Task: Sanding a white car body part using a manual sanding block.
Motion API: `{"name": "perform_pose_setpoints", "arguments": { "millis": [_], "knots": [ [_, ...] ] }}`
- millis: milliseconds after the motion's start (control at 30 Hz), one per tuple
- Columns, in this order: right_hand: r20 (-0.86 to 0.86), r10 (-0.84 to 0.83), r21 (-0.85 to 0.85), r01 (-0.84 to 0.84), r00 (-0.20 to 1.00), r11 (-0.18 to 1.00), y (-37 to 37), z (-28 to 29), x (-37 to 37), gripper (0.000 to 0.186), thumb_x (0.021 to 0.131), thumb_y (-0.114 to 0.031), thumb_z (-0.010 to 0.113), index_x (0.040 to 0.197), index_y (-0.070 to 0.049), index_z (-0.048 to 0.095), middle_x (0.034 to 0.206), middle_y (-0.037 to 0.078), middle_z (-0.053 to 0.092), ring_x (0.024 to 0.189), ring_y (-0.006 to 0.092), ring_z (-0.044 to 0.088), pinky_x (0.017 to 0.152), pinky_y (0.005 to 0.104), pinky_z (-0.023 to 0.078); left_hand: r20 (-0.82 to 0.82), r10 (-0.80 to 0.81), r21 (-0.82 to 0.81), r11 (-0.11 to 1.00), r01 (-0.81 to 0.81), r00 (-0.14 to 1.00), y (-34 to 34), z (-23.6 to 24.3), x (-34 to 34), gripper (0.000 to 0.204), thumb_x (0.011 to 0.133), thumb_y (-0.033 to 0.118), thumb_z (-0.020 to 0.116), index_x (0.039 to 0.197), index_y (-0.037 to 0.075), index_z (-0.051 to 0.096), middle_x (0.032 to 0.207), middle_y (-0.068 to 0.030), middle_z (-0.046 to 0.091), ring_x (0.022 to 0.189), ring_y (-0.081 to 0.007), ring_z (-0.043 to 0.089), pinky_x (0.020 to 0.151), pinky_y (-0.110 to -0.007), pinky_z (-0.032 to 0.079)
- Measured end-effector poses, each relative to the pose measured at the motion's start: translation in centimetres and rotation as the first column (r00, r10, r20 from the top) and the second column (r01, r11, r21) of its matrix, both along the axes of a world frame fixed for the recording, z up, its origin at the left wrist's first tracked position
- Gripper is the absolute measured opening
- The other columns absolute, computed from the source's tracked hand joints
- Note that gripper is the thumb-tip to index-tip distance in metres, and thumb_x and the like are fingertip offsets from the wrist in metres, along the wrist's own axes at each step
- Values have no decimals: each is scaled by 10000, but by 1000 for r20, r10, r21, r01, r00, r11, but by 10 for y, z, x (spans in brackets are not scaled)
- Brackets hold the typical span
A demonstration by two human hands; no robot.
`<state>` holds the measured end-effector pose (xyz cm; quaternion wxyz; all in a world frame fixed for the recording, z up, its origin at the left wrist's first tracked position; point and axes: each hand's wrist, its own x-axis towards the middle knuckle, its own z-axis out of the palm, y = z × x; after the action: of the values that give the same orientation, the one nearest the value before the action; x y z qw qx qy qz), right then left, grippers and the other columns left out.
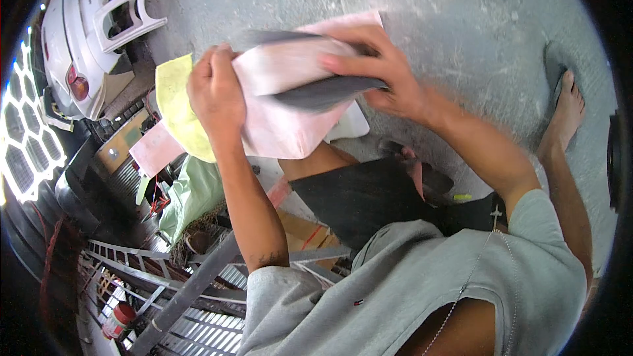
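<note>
My left hand is closed on the edge of a pale pink cloth that hangs spread below my hands. Behind that fist a yellow cloth sticks out to the left, with a smaller pink piece under it. My right hand pinches a folded dark grey cloth, thumb on top and fingers curled beneath. Between the grey layers lies a whitish-pink fold, smeared by motion. Whether it belongs to the pink cloth I cannot tell.
Grey concrete floor lies ahead. A white car bumper and an upturned white plastic stool are at the far left. Nearer stand a light green bag, a metal ladder and a red container. A bare foot is at right.
</note>
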<state>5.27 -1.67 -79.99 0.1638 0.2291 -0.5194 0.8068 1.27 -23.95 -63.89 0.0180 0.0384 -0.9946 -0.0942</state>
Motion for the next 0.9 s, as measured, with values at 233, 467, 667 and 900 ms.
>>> {"name": "perform_pose_setpoints", "arguments": {
  "millis": [233, 467, 667, 900],
  "knots": [
    [-20, 47, 195, -42, 999, 980, 1, 11, -7, 743, 634, 28, 612, 1340, -180, 714, 1429, 161, 567, 1273, 348, 535, 1121, 434, 396, 6, 246, -21, 969, -246, 969, 1, -1, -3, 447, 1018, 332, 587, 1302, -8, 649, 1309, -190, 647, 1212, -309, 611, 1073, -404, 452],
    [120, 41, 55, -47, 992, 997, 2, 1, 5, 660, 723, 26, 666, 1328, -234, 718, 1416, 129, 577, 1319, 335, 522, 1159, 467, 350, 85, 177, 6, 984, -178, 981, -25, -5, 6, 397, 997, 344, 555, 1153, 25, 731, 1036, -170, 737, 983, -255, 675, 920, -371, 504],
    [-43, 111, 107, -105, 993, 989, -9, 9, 2, 768, 696, -30, 668, 1416, -296, 652, 1343, 114, 573, 1232, 321, 508, 1122, 447, 333, -22, -112, -175, 979, 107, 993, -42, 2, 3, 484, 1010, 334, 592, 1321, -33, 633, 1329, -204, 659, 1282, -296, 591, 1131, -420, 418],
    [880, -314, 355, -55, 355, 933, -23, -106, 96, 322, 1019, -223, 622, 1226, 21, 652, 1170, 206, 619, 1109, 355, 577, 981, 447, 449, -23, 152, 115, 982, -148, 988, 36, 5, -7, 370, 967, 257, 551, 836, -59, 693, 719, -104, 646, 702, -189, 571, 721, -348, 459]
  ]
}}
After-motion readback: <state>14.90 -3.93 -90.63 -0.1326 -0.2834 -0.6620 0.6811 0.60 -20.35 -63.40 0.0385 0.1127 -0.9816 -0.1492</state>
